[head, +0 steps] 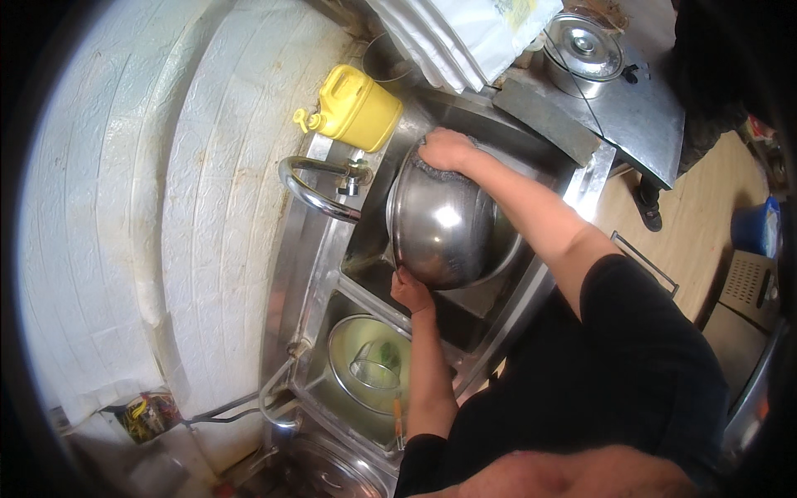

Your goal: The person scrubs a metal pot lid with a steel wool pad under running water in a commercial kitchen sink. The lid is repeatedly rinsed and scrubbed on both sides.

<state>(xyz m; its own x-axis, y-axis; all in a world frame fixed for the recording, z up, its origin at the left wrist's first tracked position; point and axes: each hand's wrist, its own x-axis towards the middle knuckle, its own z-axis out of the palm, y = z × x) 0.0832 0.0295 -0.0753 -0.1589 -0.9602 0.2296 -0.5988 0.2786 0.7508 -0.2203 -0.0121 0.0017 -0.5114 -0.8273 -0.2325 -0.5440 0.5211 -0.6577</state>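
A large stainless steel bowl (445, 218) is tilted on its side in the sink basin (367, 249), its rounded outside facing me. My left hand (411, 292) grips the bowl's rim at its lower edge. At the upper part of the bowl, my right hand (445, 149) presses a metal scouring pad (439, 171) against the outside. The pad is mostly hidden under my fingers. Behind the bowl, the curved rim of another metal vessel (514, 252) shows in the same basin.
A chrome faucet (317, 202) and a yellow plastic jug (367, 109) stand along the wall side. The neighbouring basin holds a bowl of cloudy water (342, 336) with a wire strainer (373, 373). A lidded pot (582, 59) sits on a metal table (654, 118); a person's shoe (647, 208) shows beside it.
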